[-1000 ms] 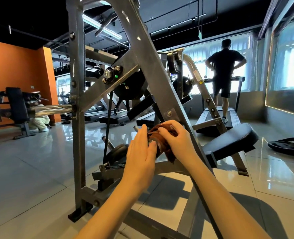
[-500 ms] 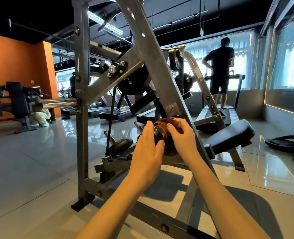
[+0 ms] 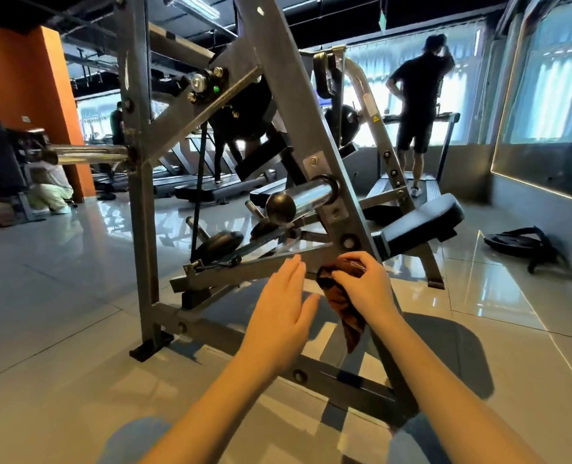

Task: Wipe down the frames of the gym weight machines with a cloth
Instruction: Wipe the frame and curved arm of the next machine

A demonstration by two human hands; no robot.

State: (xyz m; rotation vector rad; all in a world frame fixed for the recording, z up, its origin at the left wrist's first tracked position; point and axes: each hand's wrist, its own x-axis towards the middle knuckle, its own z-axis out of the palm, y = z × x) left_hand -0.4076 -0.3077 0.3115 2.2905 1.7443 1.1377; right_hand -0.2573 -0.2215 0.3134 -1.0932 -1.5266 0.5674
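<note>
A grey steel weight machine frame [image 3: 288,105] fills the centre, with a slanted main beam and a chrome plate peg [image 3: 306,197] sticking out of it. My right hand [image 3: 366,288] grips a dark brown cloth [image 3: 343,303] against the lower part of the slanted beam; the cloth's tail hangs down. My left hand [image 3: 283,311] hovers just left of the cloth with fingers straight, holding nothing, in front of a lower crossbar [image 3: 244,269].
A black padded seat [image 3: 422,222] juts out right of the beam. A weight plate [image 3: 515,244] lies on the tiled floor at right. A person stands on a treadmill [image 3: 415,95] at the back. Another bench machine [image 3: 0,162] is at far left.
Both hands came off the chrome peg, which now shows bare. The right hand dropped with the cloth to the beam below it. The left hand let go and opened.
</note>
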